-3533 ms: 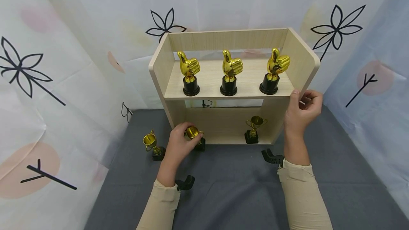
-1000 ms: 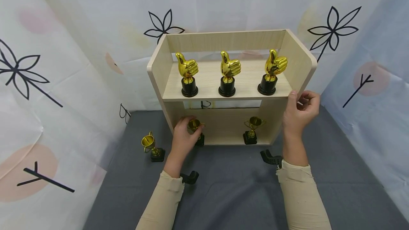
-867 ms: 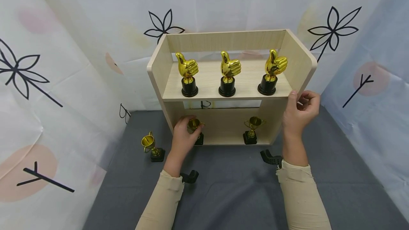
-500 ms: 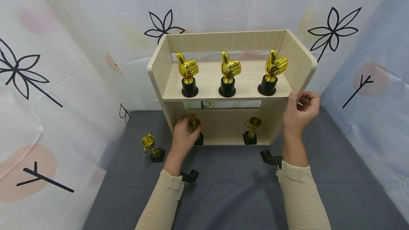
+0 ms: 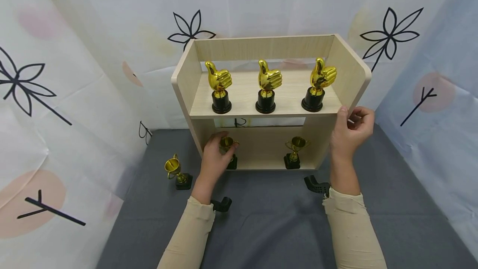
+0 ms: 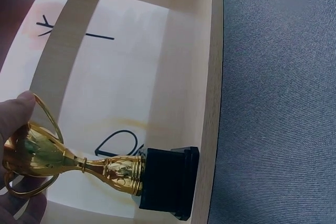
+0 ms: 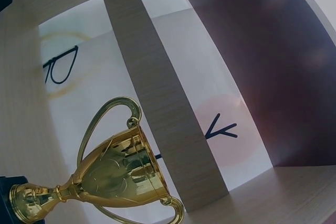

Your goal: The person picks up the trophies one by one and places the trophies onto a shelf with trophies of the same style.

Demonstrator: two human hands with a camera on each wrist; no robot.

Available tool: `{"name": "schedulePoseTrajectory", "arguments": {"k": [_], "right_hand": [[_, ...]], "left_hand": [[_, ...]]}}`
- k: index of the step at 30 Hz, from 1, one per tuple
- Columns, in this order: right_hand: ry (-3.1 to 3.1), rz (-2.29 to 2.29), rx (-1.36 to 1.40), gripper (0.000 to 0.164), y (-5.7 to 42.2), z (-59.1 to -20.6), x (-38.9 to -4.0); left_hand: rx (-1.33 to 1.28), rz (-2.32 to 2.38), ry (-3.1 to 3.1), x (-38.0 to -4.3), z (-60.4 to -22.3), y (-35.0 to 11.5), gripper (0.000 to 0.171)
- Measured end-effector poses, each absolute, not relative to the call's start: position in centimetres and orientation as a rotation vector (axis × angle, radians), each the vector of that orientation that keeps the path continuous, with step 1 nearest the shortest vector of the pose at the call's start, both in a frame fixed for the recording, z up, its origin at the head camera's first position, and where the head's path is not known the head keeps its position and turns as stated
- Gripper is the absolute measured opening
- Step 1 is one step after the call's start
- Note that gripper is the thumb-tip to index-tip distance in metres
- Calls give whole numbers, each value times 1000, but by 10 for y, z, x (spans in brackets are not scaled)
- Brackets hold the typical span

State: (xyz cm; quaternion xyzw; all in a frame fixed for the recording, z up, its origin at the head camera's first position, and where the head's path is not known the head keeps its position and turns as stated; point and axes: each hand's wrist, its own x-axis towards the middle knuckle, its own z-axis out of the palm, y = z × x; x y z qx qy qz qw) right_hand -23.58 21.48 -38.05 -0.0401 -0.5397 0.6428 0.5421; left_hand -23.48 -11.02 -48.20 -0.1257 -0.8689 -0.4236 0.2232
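My left hand (image 5: pixel 215 157) grips a gold trophy cup (image 6: pixel 37 153) by its bowl, thumb near one handle. The cup is upright, and its black base (image 6: pixel 168 182) sits on the lower board of a pale wooden shelf (image 5: pixel 269 114), at the left end. At the shelf's right side panel, my right hand (image 5: pixel 351 130) holds the front edge, thumb inside and fingers curled outside. A second trophy cup (image 5: pixel 297 144) stands at the right end of the lower board and shows large in the right wrist view. Another trophy cup (image 5: pixel 173 166) stands on the grey cloth, left of the shelf.
Three gold thumbs-up trophies, the left one (image 5: pixel 219 80), the middle one (image 5: pixel 269 80) and the right one (image 5: pixel 322 76), stand in a row on the upper board. Grey cloth (image 5: pixel 261 219) covers the table. Patterned white sheets (image 5: pixel 112 20) hang behind and at both sides.
The left hand has moved forward with its trophy cup, from the shelf's front edge onto the lower board. During the last second it hardly moves. My right hand keeps its place.
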Motion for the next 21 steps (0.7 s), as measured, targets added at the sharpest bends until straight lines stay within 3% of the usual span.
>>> {"name": "schedulePoseTrajectory", "arguments": {"k": [12, 21], "right_hand": [[-1293, 1520, -83, 11, 209, -372, -228], [-1295, 1517, -96, 8, 207, -370, -227]], "left_hand": [[-328, -1150, -2422, -233, -480, -111, 58], [-294, -1232, -2385, -229, -482, -113, 84]]}}
